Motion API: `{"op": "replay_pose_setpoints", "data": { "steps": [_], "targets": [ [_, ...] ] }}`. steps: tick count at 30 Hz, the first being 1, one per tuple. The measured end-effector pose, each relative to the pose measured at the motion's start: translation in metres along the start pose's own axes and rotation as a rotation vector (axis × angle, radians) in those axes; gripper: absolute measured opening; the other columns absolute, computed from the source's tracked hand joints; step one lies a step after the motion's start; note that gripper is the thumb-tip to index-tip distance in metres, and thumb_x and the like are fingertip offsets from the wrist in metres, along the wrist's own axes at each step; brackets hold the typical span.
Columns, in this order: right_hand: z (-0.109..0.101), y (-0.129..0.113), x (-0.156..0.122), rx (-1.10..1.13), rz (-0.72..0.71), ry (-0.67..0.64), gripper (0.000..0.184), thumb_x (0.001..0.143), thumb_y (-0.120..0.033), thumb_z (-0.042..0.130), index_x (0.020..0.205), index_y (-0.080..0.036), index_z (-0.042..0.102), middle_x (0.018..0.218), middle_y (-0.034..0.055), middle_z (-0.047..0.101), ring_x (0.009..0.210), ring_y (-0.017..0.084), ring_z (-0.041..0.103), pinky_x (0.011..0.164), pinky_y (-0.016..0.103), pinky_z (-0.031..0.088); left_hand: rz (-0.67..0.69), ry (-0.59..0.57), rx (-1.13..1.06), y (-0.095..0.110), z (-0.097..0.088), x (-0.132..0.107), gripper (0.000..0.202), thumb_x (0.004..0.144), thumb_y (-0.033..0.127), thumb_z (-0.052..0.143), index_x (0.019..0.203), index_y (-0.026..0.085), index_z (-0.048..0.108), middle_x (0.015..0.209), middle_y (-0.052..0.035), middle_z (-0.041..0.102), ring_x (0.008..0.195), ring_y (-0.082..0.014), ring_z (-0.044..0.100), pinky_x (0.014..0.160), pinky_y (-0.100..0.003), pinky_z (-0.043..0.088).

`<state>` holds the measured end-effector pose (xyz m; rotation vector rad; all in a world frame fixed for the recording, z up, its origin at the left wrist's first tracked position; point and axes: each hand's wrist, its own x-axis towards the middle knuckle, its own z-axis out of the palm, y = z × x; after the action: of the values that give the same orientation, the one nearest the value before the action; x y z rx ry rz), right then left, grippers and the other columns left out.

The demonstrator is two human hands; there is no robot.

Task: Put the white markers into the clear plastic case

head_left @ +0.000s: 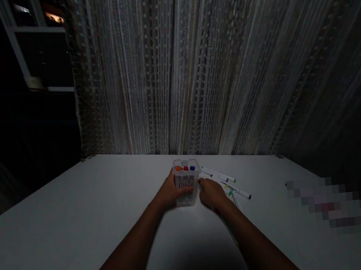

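A clear plastic marker case (187, 196) stands upright on the table, with orange, red and blue marker ends showing near its top. My left hand (171, 192) is wrapped round its left side, the thumb across its labelled front. Just right of the case, my right hand (211, 192) is low over the table with its fingers curled closed. What those fingers hold, if anything, is hidden. Beyond and beside that hand lie several loose white markers (240, 192) with coloured caps. Another slim marker is partly hidden along my right forearm.
The white table (80, 223) runs back to a striped, patterned curtain (148, 69). Toward the right edge lies a pixelated patch (326, 205) whose content I cannot make out. A window (42, 50) is at the upper left, and the light is dim.
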<state>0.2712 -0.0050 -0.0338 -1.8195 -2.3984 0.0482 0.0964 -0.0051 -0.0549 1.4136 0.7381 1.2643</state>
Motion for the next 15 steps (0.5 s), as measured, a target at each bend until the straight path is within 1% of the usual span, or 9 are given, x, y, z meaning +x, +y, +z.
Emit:
{"op": "replay_pose_setpoints", "data": {
  "steps": [3, 8, 11, 15],
  "targets": [
    [-0.0013, -0.0024, -0.0013, -0.016, 0.009, -0.012, 0.039, 0.076, -0.011, 0.050, 0.114, -0.013, 0.058, 0.111, 0.0152, 0.065, 0.103, 0.024, 0.060, 0.080, 0.030, 0.039, -0.011, -0.006, 0.008, 0.0014, -0.0001, -0.0010, 0.068, 0.056, 0.029, 0.085, 0.113, 0.015, 0.052, 0.103, -0.0119, 0.069, 0.099, -0.0269, 0.065, 0.088, -0.041, 0.049],
    [-0.0023, -0.0028, -0.0010, -0.029, 0.030, -0.023, 0.028, 0.080, -0.019, 0.049, 0.104, -0.013, 0.061, 0.106, 0.0166, 0.067, 0.099, 0.026, 0.061, 0.076, 0.031, 0.040, -0.003, 0.003, 0.020, -0.0004, -0.0007, -0.0010, 0.068, 0.056, 0.030, 0.085, 0.114, 0.015, 0.052, 0.107, -0.0132, 0.068, 0.098, -0.0272, 0.065, 0.089, -0.042, 0.049],
    [-0.0023, -0.0015, -0.0007, -0.001, 0.015, -0.002, 0.028, 0.080, -0.020, 0.049, 0.104, -0.012, 0.062, 0.106, 0.0173, 0.067, 0.099, 0.026, 0.062, 0.076, 0.031, 0.040, -0.006, 0.006, 0.008, -0.0019, -0.0005, -0.0010, 0.068, 0.055, 0.030, 0.086, 0.113, 0.015, 0.053, 0.108, -0.0128, 0.068, 0.098, -0.0267, 0.065, 0.088, -0.041, 0.049],
    [-0.0020, 0.0003, -0.0003, 0.021, 0.009, 0.012, 0.028, 0.081, -0.019, 0.048, 0.104, -0.012, 0.062, 0.106, 0.0174, 0.067, 0.098, 0.026, 0.062, 0.076, 0.031, 0.041, -0.002, -0.002, 0.009, -0.0022, -0.0007, -0.0014, 0.065, 0.058, 0.030, 0.084, 0.113, 0.014, 0.052, 0.104, -0.0119, 0.068, 0.097, -0.0256, 0.065, 0.087, -0.040, 0.049]
  ]
}}
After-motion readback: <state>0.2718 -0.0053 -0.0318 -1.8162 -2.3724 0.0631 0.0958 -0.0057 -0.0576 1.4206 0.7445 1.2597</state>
